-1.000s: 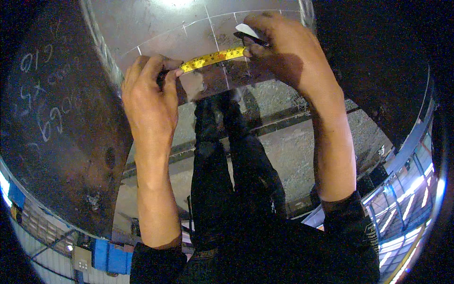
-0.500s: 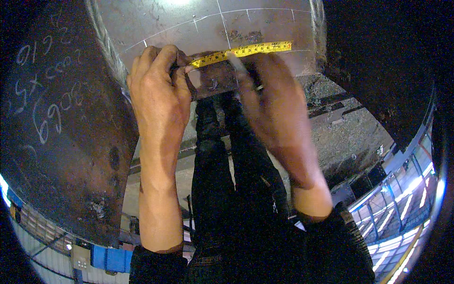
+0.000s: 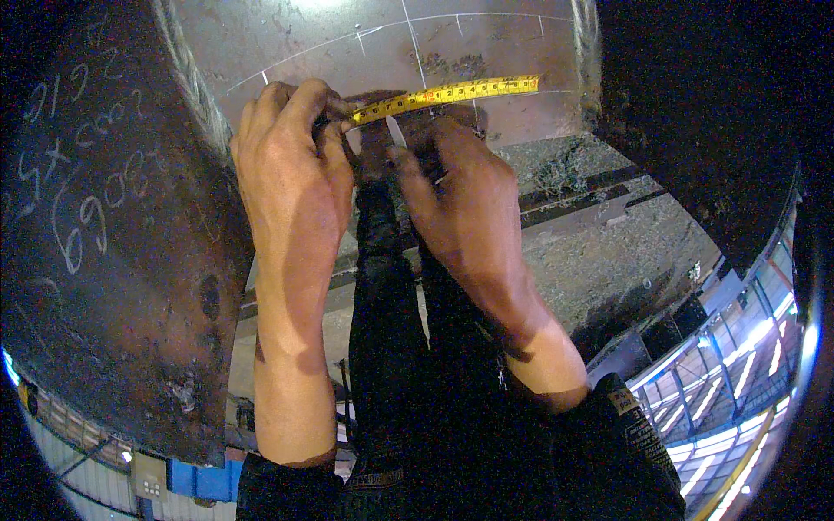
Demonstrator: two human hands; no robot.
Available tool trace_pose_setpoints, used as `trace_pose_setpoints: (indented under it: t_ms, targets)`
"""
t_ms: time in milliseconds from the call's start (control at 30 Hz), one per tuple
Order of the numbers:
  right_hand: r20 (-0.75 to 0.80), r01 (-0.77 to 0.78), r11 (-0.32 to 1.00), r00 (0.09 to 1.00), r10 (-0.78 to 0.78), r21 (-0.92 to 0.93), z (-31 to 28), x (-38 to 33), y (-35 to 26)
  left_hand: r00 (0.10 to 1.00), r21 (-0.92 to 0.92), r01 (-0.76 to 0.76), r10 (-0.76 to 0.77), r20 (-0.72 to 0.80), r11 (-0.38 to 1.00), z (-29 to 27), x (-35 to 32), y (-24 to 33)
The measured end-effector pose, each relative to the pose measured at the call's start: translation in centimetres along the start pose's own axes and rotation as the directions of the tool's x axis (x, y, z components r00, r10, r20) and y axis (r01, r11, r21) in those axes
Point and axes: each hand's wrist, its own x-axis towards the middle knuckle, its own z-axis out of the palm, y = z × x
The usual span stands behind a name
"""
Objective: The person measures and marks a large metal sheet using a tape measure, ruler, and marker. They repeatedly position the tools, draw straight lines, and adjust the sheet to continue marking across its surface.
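1. Two dark sleeves (image 3: 291, 491) are ending at bare forearms (image 3: 295, 373), which are reaching up from the lower edge.
2. The left hand (image 3: 291, 169) is pinching the left end of a yellow measuring tape (image 3: 460, 91) between thumb and forefinger.
3. The right hand (image 3: 469, 204) is pinching a thin white piece (image 3: 395, 132) between thumb and fingers; its tip is pointing at the tape's lower edge, but I cannot tell whether they are touching.
4. The tape is extending across a grey metal surface (image 3: 295, 39), its free end lying rightward beyond the right hand.
5. White lines (image 3: 412, 35) are crossing that surface; rough pale bands (image 3: 586, 61) are bordering both sides.
6. Dark-trousered legs (image 3: 382, 304) are showing below, above gritty ground (image 3: 621, 247).
7. A dark plate (image 3: 156, 347) at left is bearing white handwriting (image 3: 90, 213).
8. Farther off, a blue panel (image 3: 200, 480) is showing at lower left.
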Motion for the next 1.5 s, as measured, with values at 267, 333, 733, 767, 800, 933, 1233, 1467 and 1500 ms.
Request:
trace_pose_setpoints:
  t_ms: [267, 333, 733, 767, 800, 933, 1233, 1467, 1500]
  targets:
    - [-0.016, 0.017, 1.0, 1.0, -0.016, 0.02, -0.1, 0.2, -0.3, 1.0, -0.013, -0.014, 0.013, -0.015, 1.0, -0.1, 0.1, -0.1]
    - [-0.014, 0.013, 0.999, 1.0, -0.013, 0.029, 0.0, 0.1, -0.1, 1.0, -0.021, -0.014, 0.014, -0.013, 1.0, 0.0, 0.0, -0.2]
    - [-0.002, 0.064, 0.997, 0.998, -0.064, -0.045, 0.3, 0.3, -0.6, 1.0, -0.01, 0.004, -0.004, -0.002, 1.0, 0.3, 0.2, 0.2]
    - [0.087, 0.066, 0.992, 0.995, -0.057, -0.106, -0.6, 0.0, -1.1, 1.0, -0.003, 0.003, -0.002, 0.004, 1.0, 0.3, 0.1, 0.1]
    - [0.175, 0.073, 0.983, 0.984, -0.043, -0.166, -2.6, -0.5, -1.9, 1.0, 0.004, 0.001, -0.001, 0.009, 1.0, 0.3, 0.0, 0.0]
    - [0.369, -0.121, 0.958, 0.904, 0.215, -0.262, -7.5, -0.9, -4.3, 0.999, -0.002, -0.017, 0.016, -0.039, 1.0, 0.2, 0.1, 0.2]
    - [0.171, -0.038, 0.995, 0.984, 0.054, -0.095, -8.6, -2.2, -2.5, 0.993, -0.141, 0.077, -0.089, -0.08, 0.987, 0.6, -5.5, 1.4]
    - [-0.039, 0.018, 1.0, 0.999, -0.017, 0.024, -1.9, -0.4, 0.4, 0.897, -0.006, 0.163, -0.146, 0.418, 0.987, 4.4, -19.2, -0.3]
    - [-0.042, 0.016, 0.999, 0.999, -0.015, 0.031, -1.5, -0.1, 0.4, 0.879, -0.006, 0.191, -0.168, 0.446, 0.982, 5.0, -20.3, -1.1]
